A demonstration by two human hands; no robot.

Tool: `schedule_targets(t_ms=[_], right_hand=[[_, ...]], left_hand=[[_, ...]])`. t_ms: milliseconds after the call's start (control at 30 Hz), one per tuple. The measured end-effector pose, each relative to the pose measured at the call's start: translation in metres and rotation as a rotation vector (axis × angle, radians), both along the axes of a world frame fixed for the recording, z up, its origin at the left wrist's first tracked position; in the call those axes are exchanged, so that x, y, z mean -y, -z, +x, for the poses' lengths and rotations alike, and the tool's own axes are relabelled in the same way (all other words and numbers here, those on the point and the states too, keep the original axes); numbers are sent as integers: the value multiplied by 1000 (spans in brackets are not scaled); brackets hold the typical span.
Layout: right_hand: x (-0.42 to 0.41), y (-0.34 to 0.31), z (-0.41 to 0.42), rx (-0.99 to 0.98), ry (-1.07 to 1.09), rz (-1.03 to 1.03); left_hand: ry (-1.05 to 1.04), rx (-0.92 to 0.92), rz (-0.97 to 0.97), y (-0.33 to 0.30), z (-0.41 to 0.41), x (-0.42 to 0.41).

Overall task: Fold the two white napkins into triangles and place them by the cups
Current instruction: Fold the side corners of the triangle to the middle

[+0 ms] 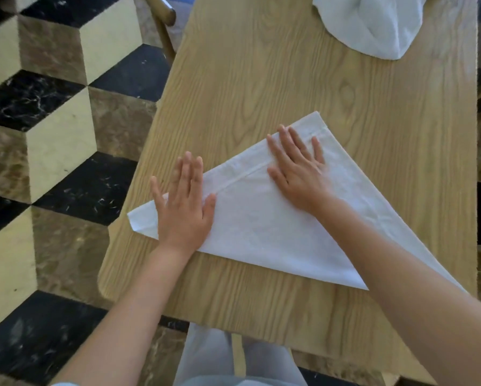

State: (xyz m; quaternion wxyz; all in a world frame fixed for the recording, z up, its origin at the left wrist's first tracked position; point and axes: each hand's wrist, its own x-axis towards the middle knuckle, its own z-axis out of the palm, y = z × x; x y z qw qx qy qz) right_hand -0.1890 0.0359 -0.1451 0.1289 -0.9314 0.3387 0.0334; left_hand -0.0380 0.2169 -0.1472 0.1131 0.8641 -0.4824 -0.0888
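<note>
View from my head camera, looking down on a wooden table (261, 79) that runs from the top of the frame to the bottom centre. A white napkin (261, 227), folded into a triangle, lies flat on the table across the middle of the frame: one point reaches the table's left edge at centre left, one points toward the upper centre, and the third lies at lower right, partly hidden under my right forearm. A hemmed edge runs diagonally from beside my left thumb up toward the upper point.

My left hand (182, 207) lies palm down on the napkin's left corner, fingers straight and slightly spread, their tips extending past the cloth onto bare wood. My right hand (298, 168) lies palm down on the upper part of the napkin, fingers straight and spread, tips at the hemmed edge. Neither hand grips the cloth; both press flat on it.

A second white napkin (373, 26) lies crumpled and unfolded on the table at the upper right of the frame, well apart from the folded one. At upper centre left, part of a wooden chair (161, 15) stands beside the table. The floor (52, 135) at left shows a cube pattern in black, cream and brown tiles.
</note>
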Motion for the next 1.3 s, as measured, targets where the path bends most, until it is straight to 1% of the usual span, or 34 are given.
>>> schedule_targets(t_ms=[133, 200, 300, 367, 400, 467, 533, 567, 633, 700, 767, 833, 900, 1000, 1067, 1167, 1300], right_hand=[[3, 6, -1, 55, 29, 21], [3, 1, 5, 91, 55, -15], [10, -11, 16, 123, -44, -115], [20, -21, 21, 103, -110, -96], [25, -25, 23, 72, -134, -97], [33, -31, 26, 3, -194, -161], [37, -34, 28, -26, -260, -220], [39, -34, 28, -22, -291, -240], [42, -34, 26, 24, -352, -285], [45, -31, 18, 92, -399, -401], [46, -26, 8, 153, -421, -527], [46, -22, -1, 199, -422, -578], [48, -19, -11, 199, -408, -543], [50, -21, -22, 191, -329, -336], [48, -24, -29, 214, -255, -247], [42, -22, -35, 273, -156, -201], [44, -13, -26, 293, 88, -158]], left_hand=[[-47, -27, 37, 2, 12, -14], [-41, -42, 32, -3, 15, -19], [-17, -17, -7, -12, 17, -22], [-34, -25, -53, -19, 19, -19], [-49, -57, -62, -23, 21, -16], [-89, -159, -38, -31, 25, -10], [-108, -215, -8, -36, 30, -5], [-98, -210, -2, -38, 31, -4], [-30, -131, 5, -41, 32, -4], [77, -41, 9, -42, 30, -7], [167, -15, 8, -44, 26, -14], [224, -19, -8, -46, 22, -22], [263, -36, 0, -47, 20, -31], [275, -81, 9, -46, 19, -40], [293, -96, -1, -44, 20, -46], [304, -102, -24, -40, 19, -63], [269, -116, -105, -30, 19, -85]])
